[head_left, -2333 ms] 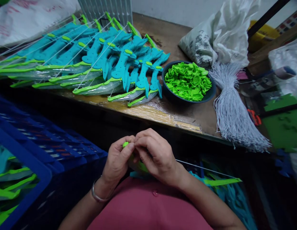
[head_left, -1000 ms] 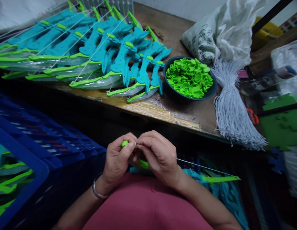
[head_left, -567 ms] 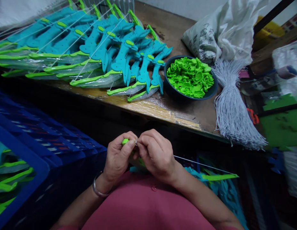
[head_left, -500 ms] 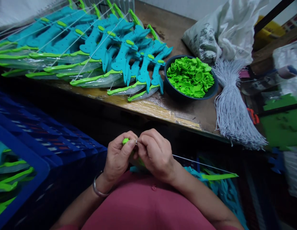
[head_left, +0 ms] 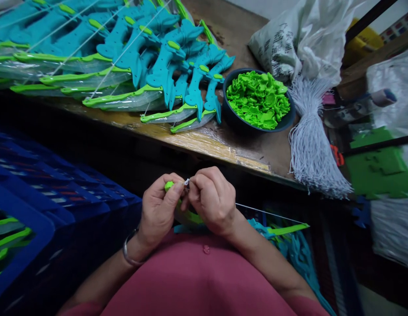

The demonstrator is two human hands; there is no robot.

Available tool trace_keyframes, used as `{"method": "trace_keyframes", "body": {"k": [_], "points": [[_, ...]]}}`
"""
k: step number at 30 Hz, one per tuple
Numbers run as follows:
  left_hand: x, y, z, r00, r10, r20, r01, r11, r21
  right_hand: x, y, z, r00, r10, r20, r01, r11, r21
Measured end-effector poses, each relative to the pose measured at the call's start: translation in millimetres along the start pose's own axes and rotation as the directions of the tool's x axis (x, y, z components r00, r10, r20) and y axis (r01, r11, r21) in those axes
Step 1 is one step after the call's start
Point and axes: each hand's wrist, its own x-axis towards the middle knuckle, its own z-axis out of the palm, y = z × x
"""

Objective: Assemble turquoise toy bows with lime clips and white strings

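A toy bow [head_left: 288, 229] of turquoise and lime-green plastic lies crosswise below the fingers, its middle partly hidden. One rounded green tip [head_left: 169, 186] shows between the left thumb and left fingers [head_left: 158, 183], which grip it; the opposite green limb reaches out well beyond the right fingers [head_left: 204, 182]. A thin white string [head_left: 271, 214] bunches into a tiny curl, knot or loop unclear, between both sets of fingertips, and stretches straight from behind the right fingers to the far limb's end.
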Motion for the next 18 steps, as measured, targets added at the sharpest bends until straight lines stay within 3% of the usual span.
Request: {"method": "trace_keyframes", "body": {"k": [6,18], "points": [[2.0,-0.2,0.8,0.995,-0.077,-0.058,0.076,0.997,-0.025,2.7,-1.8,-1.7,0.990,0.139,0.026,-0.141,0.985,0.102],[6.3,-1.1,-0.7,0.993,-0.115,0.001,0.114,0.992,-0.050,-2.7,2.5,-2.7,0.981,0.183,0.058,-0.191,0.967,0.168]]}}
